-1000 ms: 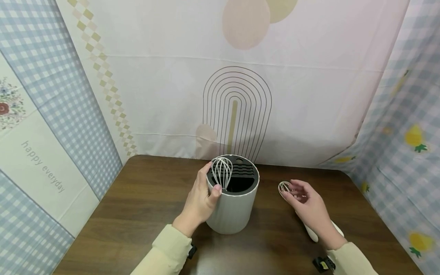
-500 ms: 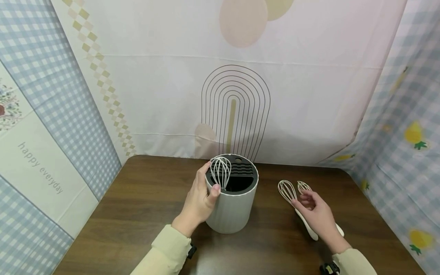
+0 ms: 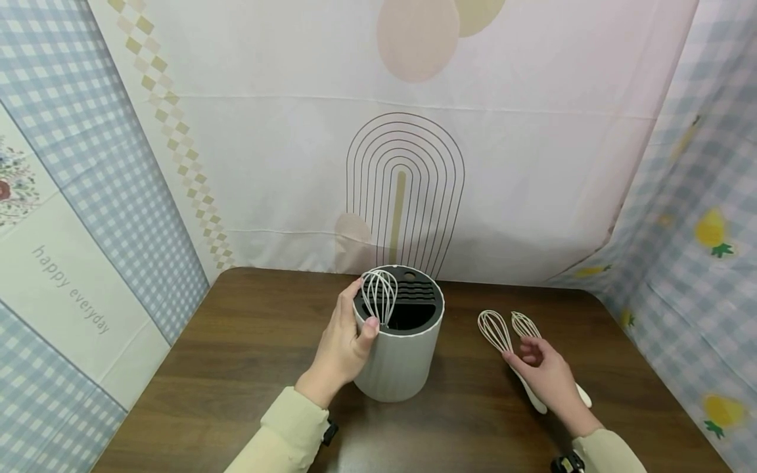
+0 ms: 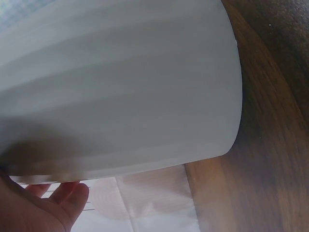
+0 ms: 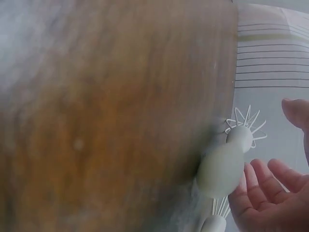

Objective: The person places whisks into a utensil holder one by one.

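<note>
A grey ribbed utensil holder (image 3: 405, 368) with a black slotted top stands upright on the table. My left hand (image 3: 340, 345) grips its left side, thumb at the front rim; the left wrist view shows the fingers (image 4: 72, 198) at the edge of its wall. A white whisk (image 3: 380, 292) stands in the holder, wire head up. To the right lie two more: the nearer-left whisk (image 3: 493, 330) and another whisk (image 3: 524, 324) beside it. Over their handles hovers my right hand (image 3: 547, 374), its thumb and fingers spread apart beside a whisk handle (image 5: 221, 171) in the right wrist view.
The brown wooden table (image 3: 248, 355) ends at a printed cloth backdrop (image 3: 284, 164). Blue checked cloth hangs along the left (image 3: 136, 177) and right (image 3: 680, 282) sides.
My right hand has moved right and back toward me, from the whisk heads to their handles, uncovering both wire heads. The left hand and holder have stayed put.
</note>
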A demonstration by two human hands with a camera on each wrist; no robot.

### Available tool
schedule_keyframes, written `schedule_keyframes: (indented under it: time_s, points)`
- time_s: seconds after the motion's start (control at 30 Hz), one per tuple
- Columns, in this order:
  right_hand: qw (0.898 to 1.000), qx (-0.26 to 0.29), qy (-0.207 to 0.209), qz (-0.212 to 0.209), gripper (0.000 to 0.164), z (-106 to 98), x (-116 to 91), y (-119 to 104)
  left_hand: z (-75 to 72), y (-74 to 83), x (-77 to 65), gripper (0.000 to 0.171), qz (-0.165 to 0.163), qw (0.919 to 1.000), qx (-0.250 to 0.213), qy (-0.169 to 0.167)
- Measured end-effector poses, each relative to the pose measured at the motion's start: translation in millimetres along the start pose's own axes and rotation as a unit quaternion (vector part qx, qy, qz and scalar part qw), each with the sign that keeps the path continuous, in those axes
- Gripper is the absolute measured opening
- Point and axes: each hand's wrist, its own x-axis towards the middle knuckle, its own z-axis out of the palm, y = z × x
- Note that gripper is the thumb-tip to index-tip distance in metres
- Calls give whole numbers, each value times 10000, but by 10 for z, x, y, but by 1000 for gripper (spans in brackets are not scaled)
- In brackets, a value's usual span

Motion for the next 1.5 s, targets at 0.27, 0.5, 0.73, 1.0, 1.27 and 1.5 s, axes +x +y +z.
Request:
schedule_keyframes:
  time_s: [0.27,0.5,0.73,1.0,1.27,1.5]
  points:
    - [9975,-227,-625,234,62,2,9,51,8,3,-3,82,24,10000,41,3]
    - [9973,-262,-684,77,49,-4,13,59,16,5,-8,83,-11,10000,51,4]
    - [9966,-284,-777,23,41,-16,-2,50,14,6,-9,83,-25,10000,67,6]
    - [9960,-353,-818,-20,37,-8,-13,37,6,18,-6,83,7,10000,63,37]
    - [9987,-203,-391,-270,36,-79,-4,-174,6,8,-5,83,18,9999,77,73]
    - [9974,246,167,-654,33,-211,-48,-533,4,6,-12,81,14,10000,45,64]
